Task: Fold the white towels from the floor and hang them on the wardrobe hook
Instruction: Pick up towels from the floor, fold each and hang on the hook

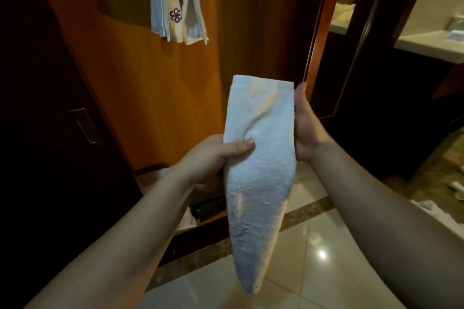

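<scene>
Your left hand (213, 158) pinches folded white towel (258, 170) at its left edge, thumb on front, fingers curled behind. Your right hand (307, 125) grips right edge near top. Towel held upright before wardrobe panel (150, 98), lower end hanging above tiled floor (313, 258). Hung towels (175, 2) above; purple flower emblem (175, 15), no readable writing.

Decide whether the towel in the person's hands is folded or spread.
Folded: the towel hangs as a narrow strip with a straight top edge.
</scene>
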`<state>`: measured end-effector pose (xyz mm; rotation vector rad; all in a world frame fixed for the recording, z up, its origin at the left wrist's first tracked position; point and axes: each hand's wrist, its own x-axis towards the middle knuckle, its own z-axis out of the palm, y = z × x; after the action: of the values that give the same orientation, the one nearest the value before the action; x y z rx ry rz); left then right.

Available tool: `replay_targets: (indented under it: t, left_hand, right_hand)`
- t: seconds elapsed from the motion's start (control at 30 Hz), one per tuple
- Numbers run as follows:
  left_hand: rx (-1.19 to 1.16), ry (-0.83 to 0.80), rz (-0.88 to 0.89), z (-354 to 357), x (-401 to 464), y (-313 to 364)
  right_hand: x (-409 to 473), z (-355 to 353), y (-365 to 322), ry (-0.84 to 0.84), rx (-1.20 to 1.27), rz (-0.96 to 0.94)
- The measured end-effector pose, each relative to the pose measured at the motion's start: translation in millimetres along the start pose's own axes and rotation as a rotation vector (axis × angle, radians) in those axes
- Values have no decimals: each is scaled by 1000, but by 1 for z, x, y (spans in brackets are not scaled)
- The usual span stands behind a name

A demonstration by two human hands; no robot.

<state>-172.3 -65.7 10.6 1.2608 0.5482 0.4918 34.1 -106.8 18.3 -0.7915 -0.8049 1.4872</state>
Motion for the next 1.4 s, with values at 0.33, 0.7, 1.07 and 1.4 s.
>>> replay_targets:
  t: [0.33,0.7,1.07,1.4]
  left_hand:
    - [-29,256,-46,-26,12,58]
    - [-57,536,-49,-44,18,94]
    - [-136,462,-110,-37,34,93]
    - [-271,281,-110,-46,55,58]
  right_hand:
    - [-4,-3,103,64,21,275]
    - [-18,14,77,-168,-592,194]
    - [-27,-2,45,-286,-638,427]
    - [-34,5,22,-229,-250,250]
